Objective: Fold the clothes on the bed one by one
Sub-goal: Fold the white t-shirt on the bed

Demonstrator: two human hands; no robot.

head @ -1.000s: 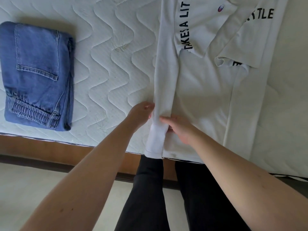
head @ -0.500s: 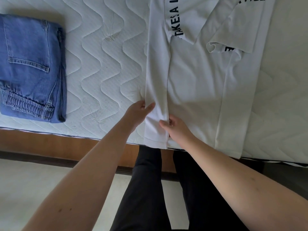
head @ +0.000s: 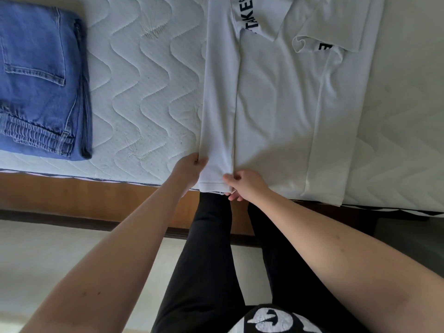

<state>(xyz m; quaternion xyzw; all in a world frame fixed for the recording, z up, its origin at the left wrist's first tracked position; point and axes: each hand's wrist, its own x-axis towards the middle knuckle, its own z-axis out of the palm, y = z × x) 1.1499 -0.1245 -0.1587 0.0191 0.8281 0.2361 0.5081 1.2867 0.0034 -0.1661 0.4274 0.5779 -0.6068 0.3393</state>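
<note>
Hands, left [head: 189, 167] and right [head: 248, 185], pinch one white shirt [head: 276, 111]; one folded jeans [head: 40, 80] beside.

The white printed T-shirt [head: 276, 104] runs off the top edge, so its collar is out of view and its black lettering reads only in part. The folded blue denim jeans [head: 40, 75], near the mattress's near edge, are cut by the left edge. The right hand [head: 247, 185] has fingertips tucked under the shirt's hem, hidden.

The person wears black leggings [head: 211, 248] and a black top [head: 283, 319] with a white printed graphic, while both forearms are bare, with no sleeves, watch or rings showing.
</note>
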